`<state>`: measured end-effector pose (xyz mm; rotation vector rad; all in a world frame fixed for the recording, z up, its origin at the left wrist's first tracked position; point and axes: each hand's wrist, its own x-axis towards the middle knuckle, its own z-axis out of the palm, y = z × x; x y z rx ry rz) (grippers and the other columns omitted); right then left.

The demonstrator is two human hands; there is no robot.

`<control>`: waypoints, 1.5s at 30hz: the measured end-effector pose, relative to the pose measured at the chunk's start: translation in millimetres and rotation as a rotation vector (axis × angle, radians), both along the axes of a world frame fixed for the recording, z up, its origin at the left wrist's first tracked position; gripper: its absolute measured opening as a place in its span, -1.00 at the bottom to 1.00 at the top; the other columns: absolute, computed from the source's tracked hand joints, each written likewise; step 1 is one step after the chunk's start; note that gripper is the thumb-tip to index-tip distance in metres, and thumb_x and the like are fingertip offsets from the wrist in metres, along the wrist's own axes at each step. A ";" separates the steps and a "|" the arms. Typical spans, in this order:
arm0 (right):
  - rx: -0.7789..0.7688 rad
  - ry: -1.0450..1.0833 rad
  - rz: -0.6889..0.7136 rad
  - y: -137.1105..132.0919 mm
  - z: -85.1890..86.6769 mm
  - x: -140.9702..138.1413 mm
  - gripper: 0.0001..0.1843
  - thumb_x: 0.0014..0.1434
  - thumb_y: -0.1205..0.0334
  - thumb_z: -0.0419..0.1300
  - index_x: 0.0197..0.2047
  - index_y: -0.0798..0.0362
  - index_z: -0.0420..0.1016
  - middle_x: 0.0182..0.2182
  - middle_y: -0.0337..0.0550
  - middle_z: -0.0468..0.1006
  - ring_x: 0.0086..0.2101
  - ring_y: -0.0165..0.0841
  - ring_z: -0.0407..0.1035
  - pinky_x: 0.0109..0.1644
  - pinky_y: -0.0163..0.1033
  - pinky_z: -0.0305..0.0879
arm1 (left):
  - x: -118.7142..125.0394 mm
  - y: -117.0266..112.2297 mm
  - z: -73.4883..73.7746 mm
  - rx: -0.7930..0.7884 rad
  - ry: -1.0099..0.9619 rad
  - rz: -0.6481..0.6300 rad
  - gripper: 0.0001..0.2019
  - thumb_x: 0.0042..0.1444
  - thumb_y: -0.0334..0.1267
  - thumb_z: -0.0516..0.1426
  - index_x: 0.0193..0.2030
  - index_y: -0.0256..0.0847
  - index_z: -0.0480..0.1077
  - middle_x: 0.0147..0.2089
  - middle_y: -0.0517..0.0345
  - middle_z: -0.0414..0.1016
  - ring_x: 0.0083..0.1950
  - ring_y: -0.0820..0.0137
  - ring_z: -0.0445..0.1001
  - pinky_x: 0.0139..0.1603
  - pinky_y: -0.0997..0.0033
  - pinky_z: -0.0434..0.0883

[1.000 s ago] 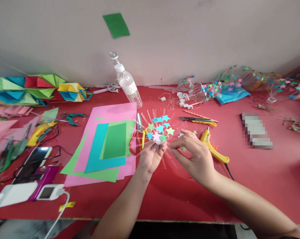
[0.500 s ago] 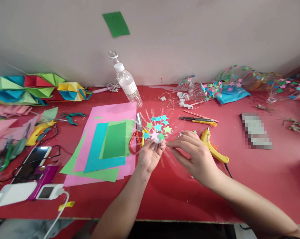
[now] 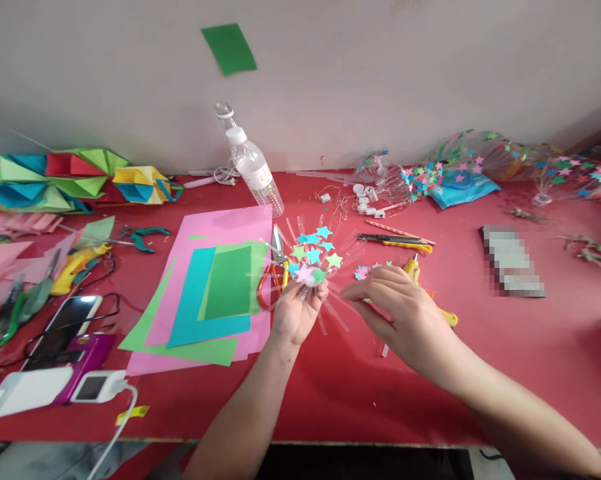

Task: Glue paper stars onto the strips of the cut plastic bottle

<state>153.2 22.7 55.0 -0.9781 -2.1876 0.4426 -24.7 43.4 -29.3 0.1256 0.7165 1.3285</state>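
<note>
My left hand [image 3: 296, 310] is closed around the base of a clear plastic bottle piece cut into thin strips [image 3: 325, 313], which fan outward all round. Paper stars in blue, green and pink are on it, among them a blue star [image 3: 312, 255], a light green star [image 3: 334, 260] and a pink star [image 3: 304, 274]. To its right, my right hand [image 3: 398, 310] hovers near the strip ends, fingers stretched out and thumb apart, with nothing visible in them. Small loose paper stars [image 3: 362, 272] lie just behind it, partly covered. A yellow glue gun [image 3: 411, 268] is partly hidden behind that hand.
Layered colored paper [image 3: 230, 283] lies at left, beside orange-handled scissors [image 3: 265, 283]. Behind stand a plastic bottle [image 3: 255, 175], a utility knife [image 3: 388, 238] and finished star pieces [image 3: 420, 179]. A phone [image 3: 63, 327], cables and pliers [image 3: 148, 239] crowd the left side.
My right hand has drawn slightly right, away from the strips, uncovering loose stars and covering more of the glue gun. The bottle piece has turned slightly in my left hand.
</note>
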 end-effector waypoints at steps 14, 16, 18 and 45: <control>0.179 -0.044 -0.101 -2.2 1.1 -0.3 -0.83 0.29 0.44 0.06 -0.26 0.08 0.45 -0.42 -0.15 0.59 -0.38 -0.35 0.47 -0.21 -0.20 0.42 | -0.7 -0.5 -7.3 0.034 0.030 -0.008 -0.93 -0.07 -0.42 0.23 -0.41 -0.30 0.40 -0.35 0.05 0.51 -0.42 0.48 0.41 -0.40 0.51 0.35; 0.190 -0.042 -0.106 -2.2 1.1 -0.8 -0.80 0.29 0.46 0.03 -0.23 0.05 0.45 -0.41 -0.16 0.59 -0.37 -0.34 0.47 -0.20 -0.18 0.43 | -0.5 -0.7 -7.3 0.043 0.022 -0.015 -0.92 -0.08 -0.42 0.24 -0.41 -0.30 0.41 -0.34 0.05 0.51 -0.42 0.47 0.41 -0.40 0.50 0.36; 0.218 -0.033 -0.108 -1.5 0.2 -1.4 -0.76 0.29 0.49 0.00 -0.20 0.04 0.44 -0.40 -0.15 0.59 -0.36 -0.33 0.46 -0.19 -0.16 0.43 | -0.4 -1.2 -7.7 0.050 0.011 -0.020 -0.90 -0.09 -0.40 0.26 -0.41 -0.30 0.42 -0.34 0.05 0.51 -0.40 0.46 0.42 -0.40 0.50 0.37; -0.070 0.234 -0.095 -1.8 -7.8 -12.5 -0.92 0.25 0.36 0.14 -0.25 -0.01 0.41 -0.36 -0.24 0.58 -0.34 -0.41 0.48 -0.23 -0.26 0.41 | 6.5 -3.6 8.4 -0.119 0.032 0.046 -0.79 0.04 -0.47 0.19 -0.58 -0.26 0.33 -0.54 0.18 0.43 -0.50 0.48 0.45 -0.45 0.52 0.40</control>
